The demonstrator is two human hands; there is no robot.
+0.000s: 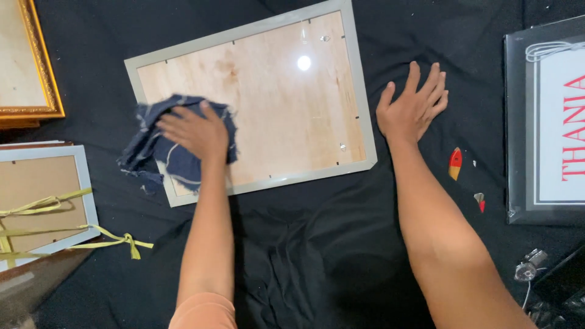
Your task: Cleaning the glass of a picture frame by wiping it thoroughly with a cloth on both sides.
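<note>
Gold frame: at the far left top corner, an ornate gilt frame (36,73) with a pale panel, cut off by the edge.
Tied frame: below it, a pale grey frame (49,204) with a brown board back, crossed by yellow-green ribbon (91,234) knotted at its right corner.
Cloth rag: a crumpled dark blue rag (155,152) with frayed edges, lying over the lower left corner of the middle frame.
Left hand: the left hand (195,131) lies palm down on the rag, fingers spread loosely and pressed flat on it, not closed around it.
Middle frame: a large rectangular frame (359,103) with a slim grey border and a glossy, light wood-toned panel that reflects a lamp as a bright spot. It lies flat at the centre top, long axis running left to right, tilted so its right end sits higher.
Surface: wrinkled black fabric (304,262) covers everything beneath.
Right hand: the right hand (411,106) rests open and flat on the black fabric just beside the frame's right edge, fingers splayed, holding nothing.
Small bits: a red and orange scrap (455,163) and a smaller one (479,200) lie near the right forearm.
Black frame: at the far right, a black-bordered frame (518,134) holding a white sheet with red lettering, partly out of view.
</note>
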